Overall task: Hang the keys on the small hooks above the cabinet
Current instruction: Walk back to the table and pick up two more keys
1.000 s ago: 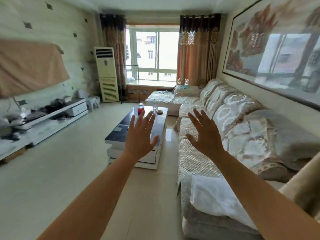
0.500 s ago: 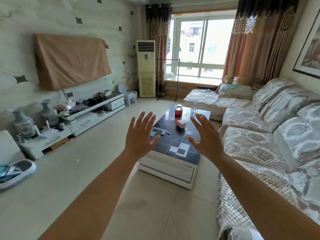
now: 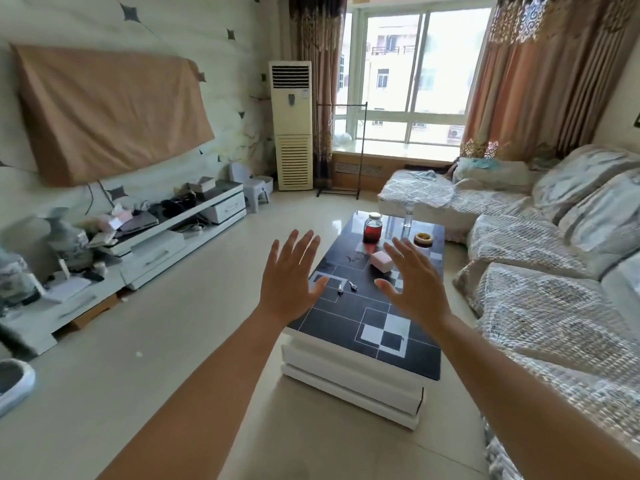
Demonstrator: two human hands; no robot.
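Keys point(image 3: 347, 287), probably those small pieces on coffee table point(image 3: 398, 368), nearer than red jar point(image 3: 372, 227). Left hand point(image 3: 289, 279), right hand point(image 3: 415, 284) spread, empty. Best: lower, pinch both together.

Both bare arms stretch forward from the bottom edge, side by side and apart. Left hand point(image 3: 289, 278) is up, back facing the camera, fingers spread wide, holding nothing. Right hand point(image 3: 417, 280) mirrors it at the same height, fingers splayed, thumb pointing in toward the left, also empty.
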